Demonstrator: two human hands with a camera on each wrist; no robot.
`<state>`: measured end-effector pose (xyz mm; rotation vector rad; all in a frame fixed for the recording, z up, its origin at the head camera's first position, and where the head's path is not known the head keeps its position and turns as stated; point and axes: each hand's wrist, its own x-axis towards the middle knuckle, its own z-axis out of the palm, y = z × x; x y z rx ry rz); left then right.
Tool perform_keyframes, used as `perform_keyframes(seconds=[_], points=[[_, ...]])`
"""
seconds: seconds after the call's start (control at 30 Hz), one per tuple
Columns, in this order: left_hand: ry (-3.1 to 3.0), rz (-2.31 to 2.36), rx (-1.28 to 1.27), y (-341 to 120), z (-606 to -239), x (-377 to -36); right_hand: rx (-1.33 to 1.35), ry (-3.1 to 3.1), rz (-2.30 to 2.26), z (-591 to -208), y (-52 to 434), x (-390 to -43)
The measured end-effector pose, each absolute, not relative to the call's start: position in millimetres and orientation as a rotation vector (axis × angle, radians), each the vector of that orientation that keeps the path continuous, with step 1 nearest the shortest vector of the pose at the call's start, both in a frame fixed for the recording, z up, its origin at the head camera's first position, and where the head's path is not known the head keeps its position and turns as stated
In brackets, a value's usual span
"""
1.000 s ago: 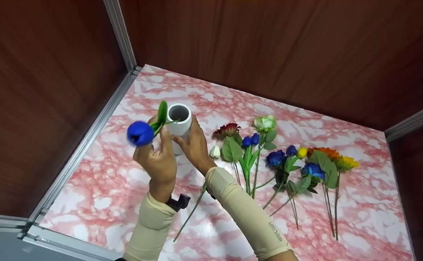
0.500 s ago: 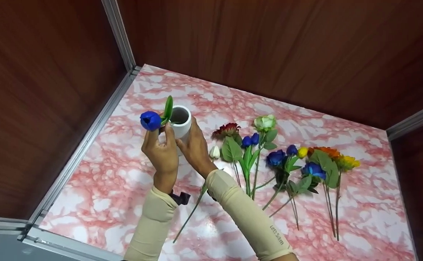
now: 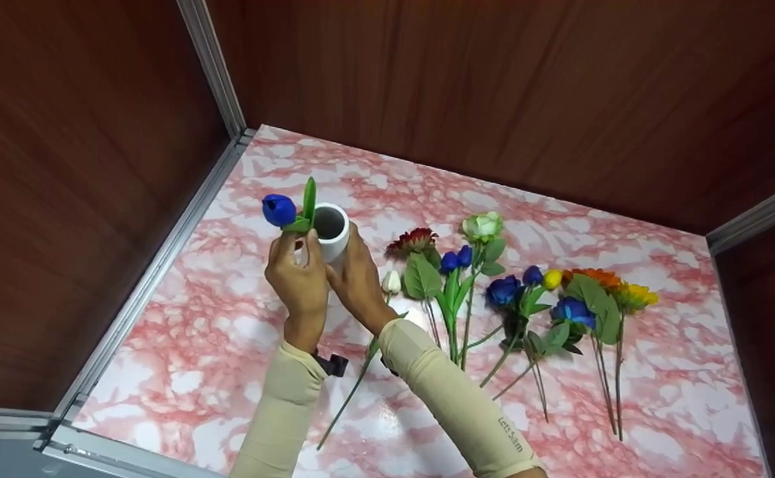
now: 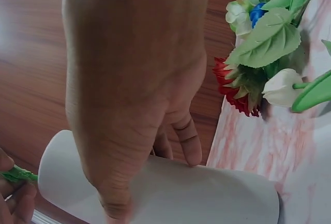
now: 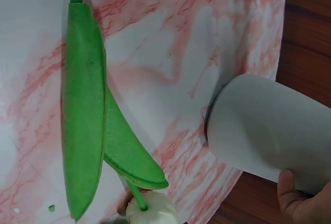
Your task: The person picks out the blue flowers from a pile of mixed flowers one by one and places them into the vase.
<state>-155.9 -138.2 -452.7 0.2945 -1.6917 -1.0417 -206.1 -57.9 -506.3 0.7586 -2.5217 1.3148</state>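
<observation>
My left hand (image 3: 299, 282) pinches a blue tulip (image 3: 279, 210) just below its green leaf (image 3: 309, 199), beside the mouth of a white vase (image 3: 331, 247). In the left wrist view, left fingers (image 4: 20, 203) hold the green stem (image 4: 18, 174) right at the vase's rim; how deep the stem reaches is hidden. My right hand (image 3: 360, 285) grips the vase's side, and fills much of the left wrist view. Its thumb shows against the vase (image 5: 264, 131) in the right wrist view, where the vase's base meets the tabletop.
A white tulip (image 3: 392, 283) lies nearest the right forearm. Farther right lie a red flower (image 3: 414, 240), blue tulips (image 3: 457, 259), a pale green flower (image 3: 483, 227), a blue rose (image 3: 504, 290) and an orange flower (image 3: 593, 279). Dark wood panels (image 3: 460, 86) enclose the marbled table (image 3: 181, 318).
The left hand has brought the blue tulip up and right, closer against the vase's mouth. The vase has tipped slightly in view, with the right hand still gripping it.
</observation>
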Motion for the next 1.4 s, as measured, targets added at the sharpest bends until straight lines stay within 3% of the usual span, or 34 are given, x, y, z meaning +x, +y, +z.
perform_keyframes(seconds=[1.4], points=[[-1.835,-1.064,0.323,-129.3,-458.2,-164.5,0.585,-2.581,1.063,-504.1,-46.3,-194.9]])
